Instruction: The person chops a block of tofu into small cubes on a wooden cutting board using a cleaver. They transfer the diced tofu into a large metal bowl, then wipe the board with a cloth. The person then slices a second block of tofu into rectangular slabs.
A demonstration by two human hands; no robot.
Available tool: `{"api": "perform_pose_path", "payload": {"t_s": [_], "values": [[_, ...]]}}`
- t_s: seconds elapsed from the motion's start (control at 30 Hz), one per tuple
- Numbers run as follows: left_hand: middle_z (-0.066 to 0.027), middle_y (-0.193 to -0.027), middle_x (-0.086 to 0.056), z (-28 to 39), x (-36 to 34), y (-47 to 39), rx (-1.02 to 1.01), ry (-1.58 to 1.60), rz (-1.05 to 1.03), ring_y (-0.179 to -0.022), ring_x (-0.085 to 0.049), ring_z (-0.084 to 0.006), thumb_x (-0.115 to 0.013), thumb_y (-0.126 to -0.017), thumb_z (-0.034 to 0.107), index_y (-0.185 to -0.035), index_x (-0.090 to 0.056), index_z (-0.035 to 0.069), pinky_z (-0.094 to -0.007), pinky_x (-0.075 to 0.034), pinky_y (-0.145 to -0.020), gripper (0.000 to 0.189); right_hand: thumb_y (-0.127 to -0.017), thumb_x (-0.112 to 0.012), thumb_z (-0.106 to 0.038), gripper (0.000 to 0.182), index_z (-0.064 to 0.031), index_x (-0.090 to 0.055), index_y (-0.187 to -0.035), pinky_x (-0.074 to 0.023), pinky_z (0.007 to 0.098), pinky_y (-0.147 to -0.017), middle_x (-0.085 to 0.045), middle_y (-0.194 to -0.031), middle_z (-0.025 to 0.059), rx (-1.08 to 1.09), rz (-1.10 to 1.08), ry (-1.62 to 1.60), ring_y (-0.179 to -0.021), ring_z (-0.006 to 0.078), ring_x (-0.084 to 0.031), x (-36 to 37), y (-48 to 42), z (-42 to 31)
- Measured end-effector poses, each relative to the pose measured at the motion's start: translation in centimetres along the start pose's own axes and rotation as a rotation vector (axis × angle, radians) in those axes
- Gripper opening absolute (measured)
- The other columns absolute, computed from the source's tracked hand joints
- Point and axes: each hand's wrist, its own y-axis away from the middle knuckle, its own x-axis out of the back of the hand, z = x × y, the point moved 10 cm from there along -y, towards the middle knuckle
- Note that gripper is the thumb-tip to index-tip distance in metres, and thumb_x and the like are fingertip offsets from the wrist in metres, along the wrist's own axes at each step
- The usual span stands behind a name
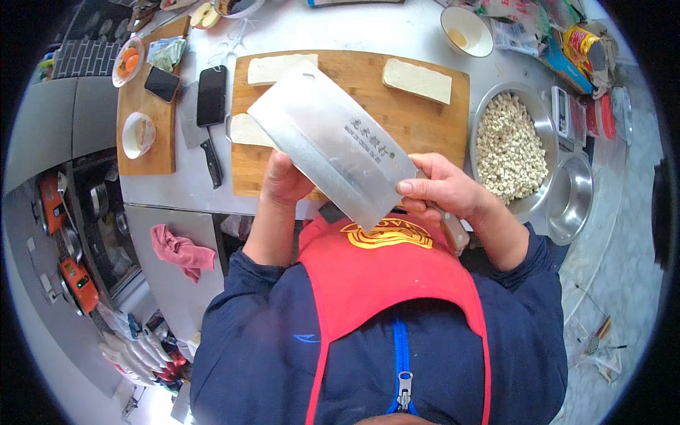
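Note:
My right hand (443,188) grips a broad cleaver (340,143) by its wooden handle, thumb on the blade's heel. The blade is raised flat above the wooden cutting board (345,114) and slants toward the upper left. Behind the blade's lower left edge is my left hand (287,178); its fingers are partly hidden, so whether it touches the blade is unclear. On the board lie pale slabs that look like tofu: one at the upper right (417,81), one at the upper left (276,69), and one at the left (249,130), partly covered by the blade.
Right of the board stands a steel bowl (474,159) of small pale cubes, beside an empty steel bowl (569,199) and a scale (563,114). A white bowl (467,32) is behind. At left lie a second knife (211,162), a phone (211,95) and a smaller board (159,164).

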Motion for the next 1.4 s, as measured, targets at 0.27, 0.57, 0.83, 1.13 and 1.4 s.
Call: {"api": "perform_pose_path", "payload": {"t_s": [0.27,0.57,0.83,1.13,1.4], "values": [[-0.0166,-0.143,-0.047,-1.4,1.7,0.8,0.006,0.189,0.167,-0.133,-0.045,-0.0346,-0.058,-0.089,0.006,-0.148,-0.03,0.005,-0.0524,-0.042,-0.107,0.065,-0.095,-0.059,-0.016,0.026,-0.0026,-0.052,-0.116,-0.0359,0.019,-0.037,-0.048,-0.066,-0.0008,-0.039,0.028,-0.373,-0.045,0.0044,-0.043,-0.1,-0.5,1.7],[-0.014,-0.145,-0.044,9.5,9.3,2.8,-0.212,-0.318,0.38,-0.131,-0.047,-0.0359,-0.046,-0.086,-0.008,-0.149,-0.03,0.015,-0.0568,-0.048,-0.101,0.069,-0.096,-0.058,-0.016,0.019,-0.0051,-0.053,-0.11,-0.0353,0.0205,-0.037,-0.049,-0.067,-0.0008,0.039,0.201,-0.35,-0.044,0.005,-0.042,3.0,1.0,1.2],[-0.0125,-0.139,-0.05,11.3,13.7,3.4,-0.176,-0.446,0.501,-0.127,-0.051,-0.0346,-0.044,-0.087,-0.01,-0.146,-0.033,0.014,-0.0554,-0.051,-0.097,0.065,-0.096,-0.058,-0.015,0.017,-0.0048,-0.053,-0.11,-0.0343,0.0199,-0.037,-0.049,-0.068,-0.0001,0.039,0.225,-0.339,-0.044,0.0048,-0.041,3.5,0.9,1.8],[-0.0111,-0.133,-0.054,11.2,13.0,2.8,-0.176,-0.514,0.536,-0.121,-0.056,-0.0301,-0.047,-0.088,-0.009,-0.142,-0.039,0.012,-0.0481,-0.053,-0.096,0.058,-0.096,-0.057,-0.014,0.017,-0.0046,-0.052,-0.11,-0.0348,0.0196,-0.037,-0.048,-0.067,-0.0006,0.054,0.23,-0.343,-0.044,0.0043,-0.041,3.7,0.7,1.8],[-0.0135,-0.137,-0.05,16.2,6.4,1.6,-0.366,-2.321,0.422,-0.129,-0.047,-0.0321,-0.073,-0.073,0.006,-0.139,-0.044,0.006,-0.0476,-0.042,-0.105,0.072,-0.096,-0.057,-0.014,0.017,-0.0044,-0.052,-0.11,-0.0356,0.0198,-0.037,-0.049,-0.068,-0.0005,0.059,0.247,-0.362,-0.044,0.0044,-0.042,4.2,0.7,2.4]]}}
